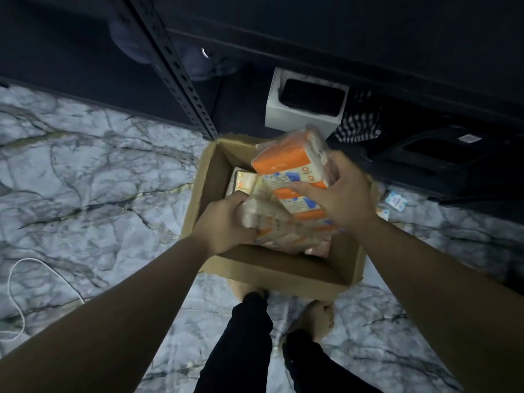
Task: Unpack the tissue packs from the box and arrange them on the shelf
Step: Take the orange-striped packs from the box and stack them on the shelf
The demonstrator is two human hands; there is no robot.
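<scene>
Right hand [344, 191] grips orange tissue pack stack [295, 171], long axis tilting up-away from palm. Left hand [226, 222] clutches pale pack [269, 219] just below-left, inside cardboard box [272, 268]. Shelf post [181, 80] beyond both grips.

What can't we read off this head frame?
- Cardboard box contents: count hidden by both hands and the lifted packs.
- Left hand pack: motion-blurred, print unreadable.
- Right hand orange tissue packs: label too small.
- Shelf: too dark to see the free space.
</scene>
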